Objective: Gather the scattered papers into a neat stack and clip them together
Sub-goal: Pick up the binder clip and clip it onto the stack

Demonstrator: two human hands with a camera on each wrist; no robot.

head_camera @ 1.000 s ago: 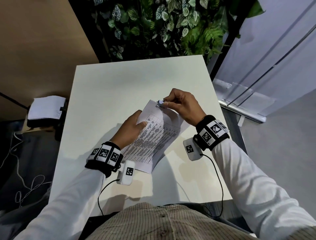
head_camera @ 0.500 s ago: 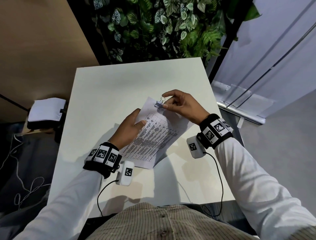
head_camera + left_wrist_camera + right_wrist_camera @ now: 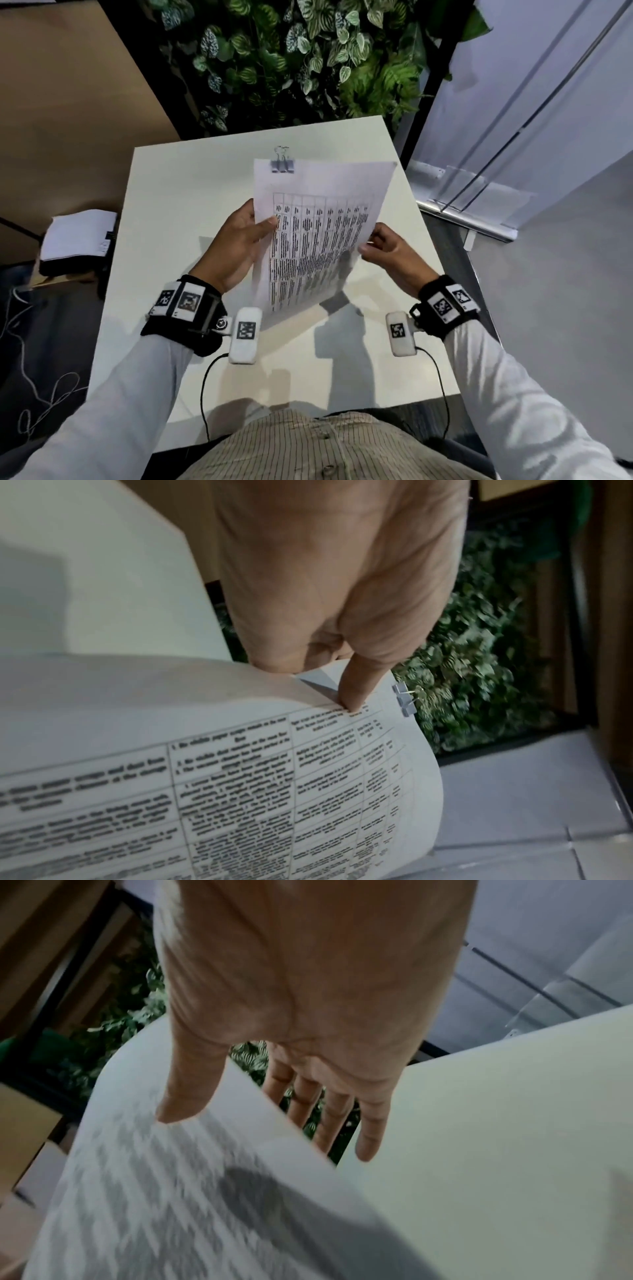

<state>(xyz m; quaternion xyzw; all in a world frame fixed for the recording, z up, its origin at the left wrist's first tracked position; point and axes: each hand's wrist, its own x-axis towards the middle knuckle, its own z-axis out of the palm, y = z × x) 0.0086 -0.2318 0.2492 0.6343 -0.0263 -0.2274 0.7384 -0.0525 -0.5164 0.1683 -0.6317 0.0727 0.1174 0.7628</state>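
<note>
A small pile of white sheets on a dark box [image 3: 77, 240] sits on the floor at far left, beside the white square table [image 3: 178, 212] at which a person in a white long-sleeved shirt is seated. The person's left hand [image 3: 236, 246] holds the left edge of the stack of white printed papers [image 3: 318, 236], thumb [image 3: 265, 226] laid across the printed table on the front and the other fingers hidden behind the sheets; the left wrist view shows a fingertip [image 3: 356, 696] pressed onto the page near its top. The stack is raised off the table and tilted up toward the person, its lower corner hanging above its own shadow on the tabletop. A small silver binder clip [image 3: 283, 163], its wire handles standing up, bites the top edge of the stack near the upper left corner. The right hand [image 3: 394, 255] takes the right edge of the same stack, thumb [image 3: 192, 1093] on the front, four fingers [image 3: 337, 1123] extended straight behind the sheet. Black wristbands with square printed markers [image 3: 181, 301] circle both wrists. A wall of green foliage [image 3: 291, 61] rises beyond the table's far edge
</note>
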